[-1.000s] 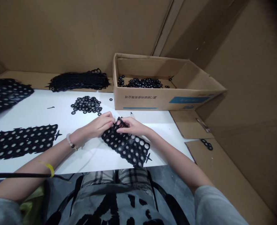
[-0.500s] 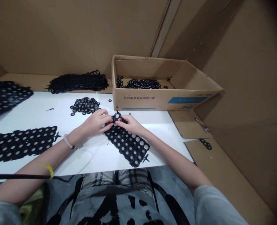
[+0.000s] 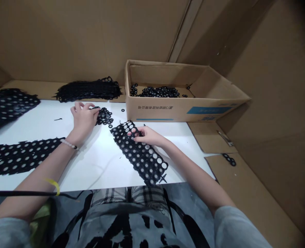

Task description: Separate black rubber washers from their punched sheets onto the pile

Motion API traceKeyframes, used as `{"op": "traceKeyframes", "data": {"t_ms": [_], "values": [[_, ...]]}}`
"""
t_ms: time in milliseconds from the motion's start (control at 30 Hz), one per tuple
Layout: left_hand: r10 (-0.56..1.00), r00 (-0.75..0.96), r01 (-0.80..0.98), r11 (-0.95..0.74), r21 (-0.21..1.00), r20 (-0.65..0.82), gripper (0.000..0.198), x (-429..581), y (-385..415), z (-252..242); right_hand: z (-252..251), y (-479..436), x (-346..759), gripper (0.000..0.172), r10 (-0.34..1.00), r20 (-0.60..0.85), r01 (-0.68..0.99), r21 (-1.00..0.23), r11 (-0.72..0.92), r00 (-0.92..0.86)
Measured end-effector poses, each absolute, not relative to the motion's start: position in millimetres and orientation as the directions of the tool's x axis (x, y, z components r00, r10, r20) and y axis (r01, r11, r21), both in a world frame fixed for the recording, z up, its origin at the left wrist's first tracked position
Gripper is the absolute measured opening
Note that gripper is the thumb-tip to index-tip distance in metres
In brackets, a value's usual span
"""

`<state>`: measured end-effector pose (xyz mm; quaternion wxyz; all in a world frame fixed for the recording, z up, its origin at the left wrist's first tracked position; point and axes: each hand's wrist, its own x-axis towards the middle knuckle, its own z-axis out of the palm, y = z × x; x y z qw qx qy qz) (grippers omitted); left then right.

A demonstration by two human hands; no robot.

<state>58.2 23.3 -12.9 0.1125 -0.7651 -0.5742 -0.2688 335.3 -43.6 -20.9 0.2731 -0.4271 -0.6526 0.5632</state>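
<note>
grey short-sleeved top (image 3: 121, 225) with black print | white bead bracelet (image 3: 69, 144) | yellow forearm band (image 3: 54, 186) | plaid pants (image 3: 132, 195)

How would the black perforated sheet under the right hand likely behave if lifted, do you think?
The black perforated sheet will probably droop rather than stay stiff, since the heap of similar sheets behind it lies slumped. It likely feels light for its size, given its thin webbing between holes.
</note>
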Motion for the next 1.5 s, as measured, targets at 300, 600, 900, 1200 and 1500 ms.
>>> {"op": "traceKeyframes", "data": {"t_ms": [300, 600, 900, 1200, 1500], "values": [[0.672, 0.647, 0.633, -0.736, 0.237, 0.36, 0.027, 94.7, -9.3, 8.7, -21.1, -44.3, 331.7, 0.033, 0.895, -0.169, 0.113, -0.985, -0.133, -0.414], [0.513, 0.824, 0.482, -0.858, 0.179, 0.241, 0.027, 114.7, -28.7, -4.3, -22.4, -46.0, 329.8, 0.037, 0.84, -0.108, 0.068, -0.994, -0.084, -0.531], [0.519, 0.799, 0.527, -0.848, 0.064, 0.305, 0.028, 114.9, -30.6, 2.2, -21.9, -45.0, 328.8, 0.029, 0.843, 0.02, 0.138, -0.984, 0.111, -0.538], [0.47, 0.852, 0.429, -0.88, 0.206, 0.232, 0.031, 114.7, -33.3, 2.5, -20.7, -49.0, 327.1, 0.022, 0.812, 0.046, 0.133, -0.98, 0.151, -0.582], [0.453, 0.853, 0.386, -0.881, 0.272, 0.257, 0.039, 118.0, -34.3, -3.8, -13.8, -51.1, 325.4, 0.021, 0.806, -0.016, 0.201, -0.971, 0.128, -0.591]]}}
